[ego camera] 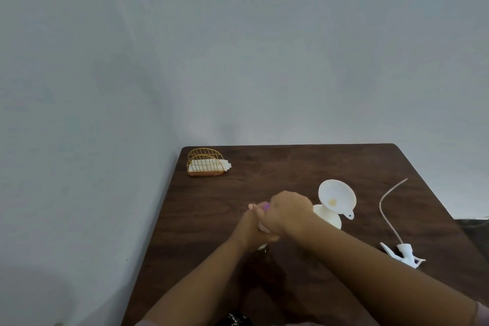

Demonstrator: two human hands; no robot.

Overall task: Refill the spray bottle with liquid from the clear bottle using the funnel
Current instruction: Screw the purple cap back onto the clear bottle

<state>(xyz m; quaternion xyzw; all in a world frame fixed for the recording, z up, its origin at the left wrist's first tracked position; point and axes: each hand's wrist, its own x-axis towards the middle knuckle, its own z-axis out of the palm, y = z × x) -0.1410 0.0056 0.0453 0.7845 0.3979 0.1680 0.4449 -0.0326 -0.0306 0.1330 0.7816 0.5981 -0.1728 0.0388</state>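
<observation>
Funnel (336, 198) sits in the spray bottle (329, 217), sprayer head (403, 254) off; I judge pouring pending, both my left hand (248, 227) and right hand (287, 210) gripping the purple-capped clear bottle (262, 246).

A white funnel (336, 200) in a white spray bottle (329, 217) on a dark brown wood-grain table (291, 164) — gold wire napkin holder (205, 163) at its far left corner, white spray head (404, 253) with pinkish tube (386, 204) near the right edge.

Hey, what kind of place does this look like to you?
Probably a home dining or kitchen corner: a dark wooden table pushed against a plain wall, with a gold wire napkin holder holding napkins.
</observation>
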